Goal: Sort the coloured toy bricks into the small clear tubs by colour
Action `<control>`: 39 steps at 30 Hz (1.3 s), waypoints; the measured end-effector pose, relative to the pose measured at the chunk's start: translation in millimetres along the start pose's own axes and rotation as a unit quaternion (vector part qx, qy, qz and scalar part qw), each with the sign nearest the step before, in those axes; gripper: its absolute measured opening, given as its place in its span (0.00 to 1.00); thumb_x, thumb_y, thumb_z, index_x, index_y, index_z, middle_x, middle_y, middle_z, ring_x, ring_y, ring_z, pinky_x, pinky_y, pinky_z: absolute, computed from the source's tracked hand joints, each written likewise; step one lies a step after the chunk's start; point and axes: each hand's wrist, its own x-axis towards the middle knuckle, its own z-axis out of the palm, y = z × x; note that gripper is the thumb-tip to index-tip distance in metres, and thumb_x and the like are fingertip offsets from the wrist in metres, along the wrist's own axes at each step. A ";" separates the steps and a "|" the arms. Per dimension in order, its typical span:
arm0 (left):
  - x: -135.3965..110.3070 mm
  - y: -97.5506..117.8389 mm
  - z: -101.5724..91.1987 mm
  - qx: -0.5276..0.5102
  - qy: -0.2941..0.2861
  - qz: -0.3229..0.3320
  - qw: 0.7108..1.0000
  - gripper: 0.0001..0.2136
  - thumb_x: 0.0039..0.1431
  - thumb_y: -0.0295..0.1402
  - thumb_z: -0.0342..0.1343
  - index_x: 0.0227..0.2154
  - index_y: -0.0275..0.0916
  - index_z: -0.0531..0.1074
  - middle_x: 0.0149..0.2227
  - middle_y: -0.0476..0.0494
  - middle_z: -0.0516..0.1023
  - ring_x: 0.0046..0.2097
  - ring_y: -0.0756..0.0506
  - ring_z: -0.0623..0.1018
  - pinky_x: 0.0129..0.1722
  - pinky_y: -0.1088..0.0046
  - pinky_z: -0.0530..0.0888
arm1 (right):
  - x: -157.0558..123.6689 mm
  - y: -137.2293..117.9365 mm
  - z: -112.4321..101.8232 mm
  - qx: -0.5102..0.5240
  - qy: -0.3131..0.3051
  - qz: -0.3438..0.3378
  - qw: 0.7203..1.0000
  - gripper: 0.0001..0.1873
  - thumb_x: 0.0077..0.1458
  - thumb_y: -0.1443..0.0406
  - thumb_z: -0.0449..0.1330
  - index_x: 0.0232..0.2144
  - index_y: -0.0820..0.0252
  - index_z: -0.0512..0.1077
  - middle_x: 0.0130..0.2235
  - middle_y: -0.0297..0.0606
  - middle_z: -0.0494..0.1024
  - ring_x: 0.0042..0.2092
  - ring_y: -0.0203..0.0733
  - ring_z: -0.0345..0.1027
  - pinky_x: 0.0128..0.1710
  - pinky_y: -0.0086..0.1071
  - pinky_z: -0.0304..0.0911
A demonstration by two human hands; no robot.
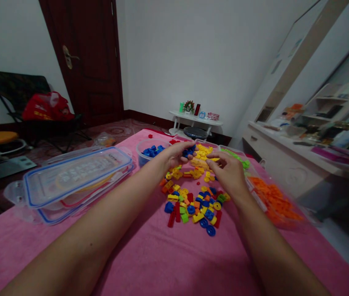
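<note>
My left hand (176, 153) reaches over the far side of the table, its fingers curled around several blue building blocks (189, 151). To its right, my right hand (230, 166) is beside the tub of yellow blocks (203, 151); thumb and fingers are bent but apart, and I make out no block between them. Below both hands lies a mixed pile of loose blocks (197, 203) in red, blue, yellow, green and orange. Loose yellow blocks (193, 173) lie between the pile and the tub. A round tub (142, 159) of blue blocks stands left of my left wrist.
Orange blocks (274, 201) fill a clear box at the right edge, with green blocks (234, 155) behind. Stacked clear lids (79, 176) with blue rims lie at left. A pink cloth (162, 255) covers the table. A white cabinet (282, 156) stands at right.
</note>
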 end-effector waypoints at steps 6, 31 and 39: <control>-10.7 28.2 -42.5 0.519 0.272 0.194 0.787 0.11 0.54 0.37 0.54 0.29 0.34 0.76 0.27 0.43 0.77 0.29 0.49 0.74 0.26 0.79 0.67 | -14.4 -11.9 21.0 -0.006 -0.136 -0.012 0.991 0.07 0.49 0.68 0.58 0.30 0.60 0.76 0.33 0.37 0.79 0.32 0.37 0.70 0.34 0.31 0.64; -15.4 26.0 -36.1 0.663 0.247 0.207 0.676 0.14 0.53 0.38 0.54 0.37 0.37 0.80 0.38 0.38 0.80 0.41 0.44 0.77 0.40 0.73 0.69 | 0.3 -4.5 40.8 -0.288 -0.433 0.013 0.854 0.11 0.44 0.73 0.58 0.27 0.57 0.77 0.30 0.36 0.79 0.31 0.37 0.69 0.28 0.27 0.54; -18.1 22.6 -22.3 0.642 0.149 0.245 0.711 0.11 0.52 0.32 0.55 0.35 0.34 0.80 0.32 0.41 0.80 0.33 0.47 0.76 0.34 0.75 0.68 | -3.1 -1.0 3.3 -0.224 -0.423 0.035 0.878 0.11 0.42 0.69 0.62 0.32 0.56 0.78 0.32 0.34 0.79 0.32 0.37 0.69 0.28 0.26 0.56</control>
